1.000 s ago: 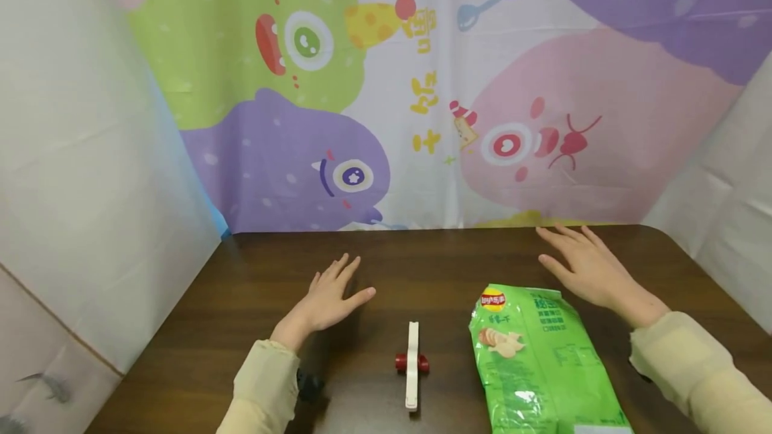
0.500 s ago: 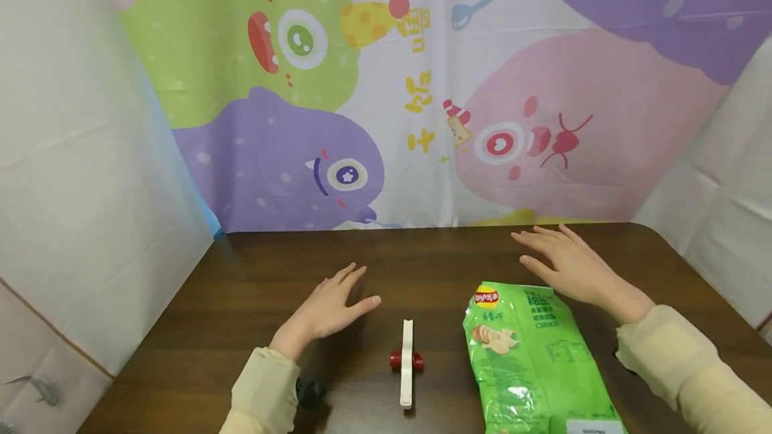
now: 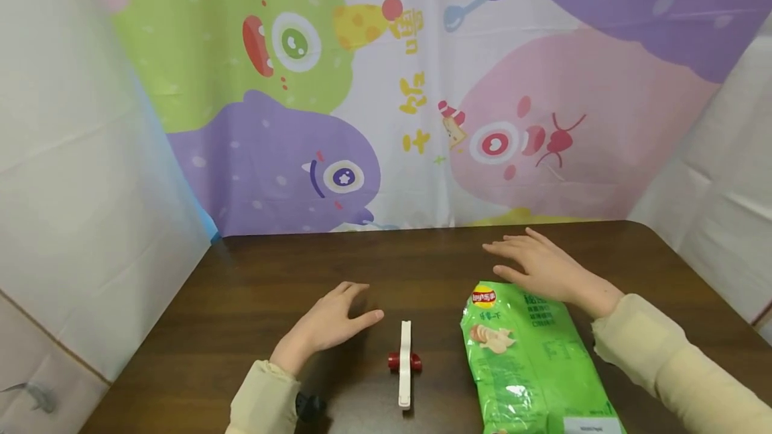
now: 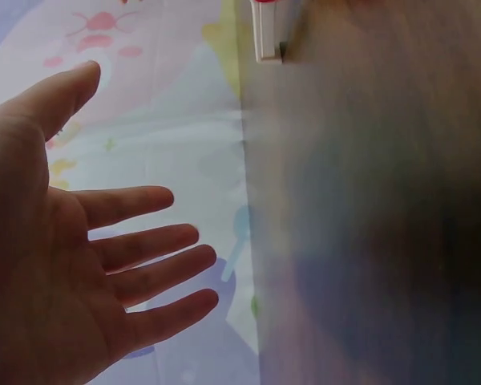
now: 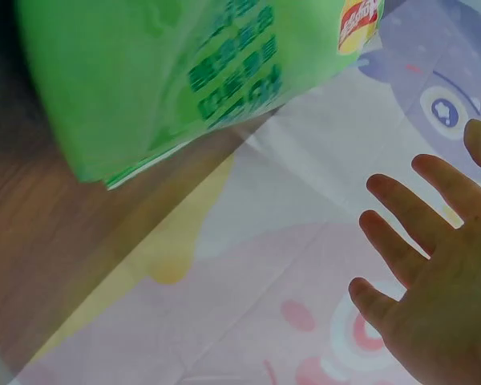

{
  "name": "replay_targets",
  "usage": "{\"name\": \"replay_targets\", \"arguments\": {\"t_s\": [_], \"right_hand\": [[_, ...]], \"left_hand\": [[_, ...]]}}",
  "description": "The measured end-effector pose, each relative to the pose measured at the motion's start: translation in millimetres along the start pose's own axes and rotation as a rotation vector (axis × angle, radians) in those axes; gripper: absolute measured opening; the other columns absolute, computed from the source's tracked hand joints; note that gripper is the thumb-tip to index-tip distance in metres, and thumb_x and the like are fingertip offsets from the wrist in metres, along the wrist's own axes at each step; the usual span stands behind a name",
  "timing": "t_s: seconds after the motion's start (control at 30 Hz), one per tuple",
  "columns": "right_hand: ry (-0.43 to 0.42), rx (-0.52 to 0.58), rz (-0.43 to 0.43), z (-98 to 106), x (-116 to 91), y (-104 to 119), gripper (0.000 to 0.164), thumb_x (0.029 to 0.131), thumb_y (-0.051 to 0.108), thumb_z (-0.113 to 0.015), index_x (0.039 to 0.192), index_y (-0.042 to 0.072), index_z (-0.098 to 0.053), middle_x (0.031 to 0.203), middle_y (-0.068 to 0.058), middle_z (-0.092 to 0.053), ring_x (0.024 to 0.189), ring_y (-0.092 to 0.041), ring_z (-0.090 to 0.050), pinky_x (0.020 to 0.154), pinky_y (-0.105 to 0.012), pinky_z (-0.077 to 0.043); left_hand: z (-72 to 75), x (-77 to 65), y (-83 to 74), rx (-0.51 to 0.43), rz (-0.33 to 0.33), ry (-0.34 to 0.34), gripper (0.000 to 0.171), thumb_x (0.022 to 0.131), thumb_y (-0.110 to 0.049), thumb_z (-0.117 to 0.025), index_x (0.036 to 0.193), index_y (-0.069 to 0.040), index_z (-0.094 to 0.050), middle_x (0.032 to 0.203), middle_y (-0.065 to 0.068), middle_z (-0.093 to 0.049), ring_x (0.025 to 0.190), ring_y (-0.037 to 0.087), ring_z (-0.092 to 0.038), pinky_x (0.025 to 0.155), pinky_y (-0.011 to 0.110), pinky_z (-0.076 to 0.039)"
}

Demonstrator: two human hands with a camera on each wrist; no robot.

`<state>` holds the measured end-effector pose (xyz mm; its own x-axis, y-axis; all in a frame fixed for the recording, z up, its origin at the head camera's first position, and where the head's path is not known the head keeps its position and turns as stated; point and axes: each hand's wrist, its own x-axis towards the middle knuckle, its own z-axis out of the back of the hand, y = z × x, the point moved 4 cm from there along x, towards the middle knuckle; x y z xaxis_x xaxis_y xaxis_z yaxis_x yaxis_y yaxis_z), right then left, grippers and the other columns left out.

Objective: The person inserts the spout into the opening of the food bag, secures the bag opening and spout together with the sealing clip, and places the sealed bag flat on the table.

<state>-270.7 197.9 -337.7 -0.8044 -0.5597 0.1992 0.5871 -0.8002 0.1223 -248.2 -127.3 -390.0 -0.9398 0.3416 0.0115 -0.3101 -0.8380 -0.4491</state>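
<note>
A green bag of potato chips (image 3: 543,360) lies on the table, its top edge toward the back. My right hand (image 3: 545,270) hovers over that top edge, fingers extended and holding nothing. In the right wrist view, a gap shows between the spread fingers and the bag (image 5: 168,80). Left of the bag lies a slim white bar like a bag clip (image 3: 405,374), with a dark red round piece (image 3: 393,362) crossing its middle. My left hand (image 3: 328,323) is to the left of this clip, thumb and fingers apart, and grips nothing.
The dark wooden table (image 3: 253,286) reaches back to a cartoon-printed curtain (image 3: 416,193). Pale cloth walls (image 3: 78,153) stand at both sides. A small black object (image 3: 310,408) is at my left cuff.
My right hand has moved left, from beside the bag to over its top edge. The left hand has shifted slightly right and nearer, its fingers bending a little. Bag and clip stay put.
</note>
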Motion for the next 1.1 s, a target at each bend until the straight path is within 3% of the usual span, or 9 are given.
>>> {"name": "replay_targets", "arguments": {"t_s": [0.2, 0.57, 0.83, 1.1], "right_hand": [[0.043, -0.004, 0.025, -6, 9, 11, 0.052, 0.089, 0.048, -0.049, 0.130, 0.016, -0.050, 0.130, -0.006, -0.053, 0.127, -0.029, -0.039, 0.108, -0.051, -0.011], [0.125, -0.010, 0.120, -17, 21, 37, 0.049, 0.090, 0.041, -0.052, 0.132, 0.017, -0.048, 0.130, -0.006, -0.052, 0.125, -0.028, -0.042, 0.107, -0.052, -0.016], [0.161, 0.011, 0.159, -22, 26, 52, 0.047, 0.090, 0.039, -0.052, 0.132, 0.017, -0.049, 0.129, -0.004, -0.053, 0.123, -0.025, -0.044, 0.108, -0.050, -0.017], [0.209, 0.030, 0.206, -27, 34, 70, 0.044, 0.091, 0.034, -0.053, 0.130, 0.014, -0.050, 0.126, -0.002, -0.055, 0.119, -0.023, -0.047, 0.106, -0.051, -0.019]], "left_hand": [[-5.5, -2.9, -8.2, 0.017, -0.043, 0.013, 0.063, 0.083, -0.058, -0.052, 0.125, -0.011, -0.054, 0.126, 0.007, -0.053, 0.116, 0.027, -0.050, 0.093, 0.046, -0.040], [-11.9, -10.3, -18.4, 0.074, -0.123, 0.039, 0.056, 0.083, -0.059, -0.050, 0.110, -0.011, -0.061, 0.105, 0.002, -0.063, 0.097, 0.019, -0.060, 0.082, 0.038, -0.046], [-18.9, -13.7, -24.2, 0.078, -0.138, 0.071, 0.052, 0.082, -0.060, -0.050, 0.103, -0.014, -0.064, 0.087, -0.004, -0.061, 0.076, 0.009, -0.055, 0.066, 0.029, -0.044], [-26.9, -17.2, -30.9, 0.081, -0.121, 0.171, 0.056, 0.079, -0.063, -0.051, 0.099, -0.013, -0.065, 0.076, -0.010, -0.060, 0.065, 0.004, -0.054, 0.059, 0.027, -0.044]]}}
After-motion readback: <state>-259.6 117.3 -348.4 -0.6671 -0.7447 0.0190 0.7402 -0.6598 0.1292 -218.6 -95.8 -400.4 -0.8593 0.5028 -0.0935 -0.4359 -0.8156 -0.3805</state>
